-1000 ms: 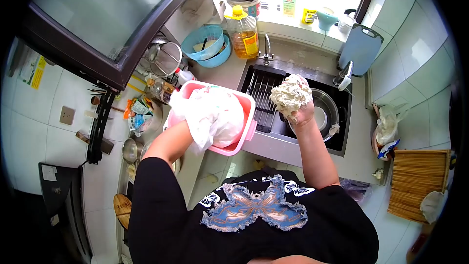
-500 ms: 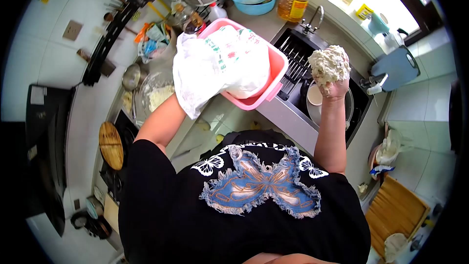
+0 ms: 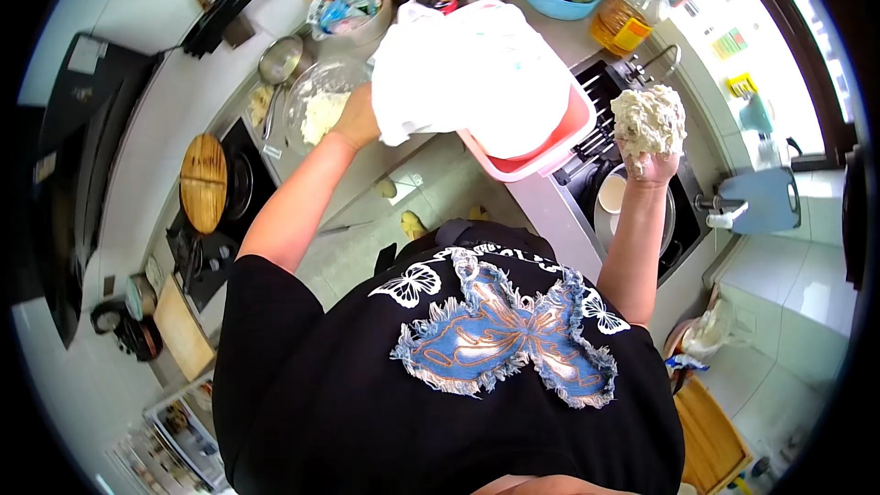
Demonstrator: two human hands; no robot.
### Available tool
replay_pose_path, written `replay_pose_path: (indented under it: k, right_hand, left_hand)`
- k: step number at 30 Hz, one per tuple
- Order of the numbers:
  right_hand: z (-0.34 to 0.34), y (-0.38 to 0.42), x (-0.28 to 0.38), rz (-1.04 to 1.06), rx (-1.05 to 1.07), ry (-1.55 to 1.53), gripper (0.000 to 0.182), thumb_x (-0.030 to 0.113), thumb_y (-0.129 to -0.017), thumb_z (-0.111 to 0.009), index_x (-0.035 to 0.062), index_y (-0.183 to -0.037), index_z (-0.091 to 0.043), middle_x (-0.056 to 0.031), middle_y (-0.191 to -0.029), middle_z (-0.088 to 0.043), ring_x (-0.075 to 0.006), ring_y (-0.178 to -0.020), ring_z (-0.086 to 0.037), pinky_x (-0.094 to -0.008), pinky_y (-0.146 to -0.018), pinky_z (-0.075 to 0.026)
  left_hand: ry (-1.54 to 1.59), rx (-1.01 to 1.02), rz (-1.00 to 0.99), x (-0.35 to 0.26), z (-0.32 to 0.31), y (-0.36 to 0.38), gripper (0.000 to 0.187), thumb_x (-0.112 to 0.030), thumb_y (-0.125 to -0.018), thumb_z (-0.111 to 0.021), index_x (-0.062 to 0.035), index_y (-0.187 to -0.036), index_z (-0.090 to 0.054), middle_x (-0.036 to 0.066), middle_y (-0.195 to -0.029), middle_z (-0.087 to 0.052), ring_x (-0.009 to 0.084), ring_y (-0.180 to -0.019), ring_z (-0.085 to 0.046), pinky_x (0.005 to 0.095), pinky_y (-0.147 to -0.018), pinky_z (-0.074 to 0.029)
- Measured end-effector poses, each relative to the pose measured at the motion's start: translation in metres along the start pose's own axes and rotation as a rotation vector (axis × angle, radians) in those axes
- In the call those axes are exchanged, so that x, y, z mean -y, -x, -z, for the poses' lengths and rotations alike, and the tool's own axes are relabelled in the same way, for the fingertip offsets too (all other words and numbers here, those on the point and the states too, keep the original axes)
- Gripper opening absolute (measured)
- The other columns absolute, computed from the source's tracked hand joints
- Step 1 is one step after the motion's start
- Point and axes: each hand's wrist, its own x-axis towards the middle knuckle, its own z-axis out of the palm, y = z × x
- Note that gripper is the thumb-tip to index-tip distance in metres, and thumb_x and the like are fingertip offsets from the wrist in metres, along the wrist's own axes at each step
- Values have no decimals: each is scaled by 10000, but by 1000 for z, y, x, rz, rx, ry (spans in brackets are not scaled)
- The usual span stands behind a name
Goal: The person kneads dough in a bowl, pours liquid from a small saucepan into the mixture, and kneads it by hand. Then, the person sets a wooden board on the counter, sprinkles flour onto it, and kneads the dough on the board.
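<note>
My right hand [image 3: 649, 165] is raised above the sink and holds a large, lumpy mass of wet, sticky dough [image 3: 649, 121], which covers most of its fingers. My left hand [image 3: 361, 117] is at the left edge of a white plastic bag [image 3: 458, 73], gripping it; the bag hides its fingertips. The bag bulges over a pink plastic tub [image 3: 577, 121] and covers most of its inside. Just left of that hand, a clear bowl [image 3: 295, 108] contains pale, crumbly flour or dough [image 3: 323, 115].
Below my right hand, the dark sink [image 3: 683, 236] contains a metal basin [image 3: 669, 220] with a pale bowl [image 3: 612, 192]. An oil jug [image 3: 631, 14] stands near blue basins [image 3: 561, 2]. A metal ladle [image 3: 283, 62], wooden lid [image 3: 204, 183] and pan [image 3: 240, 185] are at left.
The view has turned, so the counter items shift. The back of my left hand now shows at the bag's edge, where the bag covered it before. My right hand still holds up the dough.
</note>
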Motion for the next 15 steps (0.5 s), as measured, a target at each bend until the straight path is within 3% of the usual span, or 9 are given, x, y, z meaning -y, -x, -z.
replay_pose_path:
  k: [3,6,7,11,15]
  right_hand:
    - [0,-14,-8,-44,29,21,434,316,-968,-322,35,-1235,-519,-170,-1194,-577,-373,-1092,-549,-550,-960,-415]
    - [-6,-35,-21,-59,-55,107,373,278,-948,-404,18,-1179,-538,-169,-1130,-606,-355,-1036,-585,-505,-908,-473]
    - [-8,-44,-26,-91,-60,76,379,288,-948,-405,24,-1184,-540,-166,-1144,-599,-351,-1048,-577,-516,-922,-458]
    - [-25,-79,-59,-239,-46,3,408,342,-956,-377,50,-1176,-559,-143,-1148,-600,-348,-1041,-568,-524,-931,-432]
    - [-65,-110,-120,-402,-23,-7,332,306,-958,-388,58,-1061,-583,-88,-1022,-622,-245,-908,-580,-423,-843,-470]
  left_hand:
    - [-166,-122,-136,1,23,23,197,-130,-772,-564,-131,-959,-628,-1,-955,-600,201,-890,-579,321,-647,-510]
    - [-237,-108,-22,10,39,52,221,-92,-745,-602,-107,-964,-623,24,-934,-602,222,-841,-587,325,-682,-508]
    - [-299,-158,-10,14,43,61,175,-87,-756,-547,-148,-909,-607,-44,-877,-553,160,-836,-560,301,-608,-497]
    - [-352,-185,103,17,68,96,209,-50,-735,-596,-105,-937,-599,-12,-919,-568,192,-856,-570,322,-628,-503]
    - [-394,-231,247,28,88,141,181,-68,-784,-518,-158,-928,-580,-41,-893,-543,167,-871,-550,316,-628,-498]
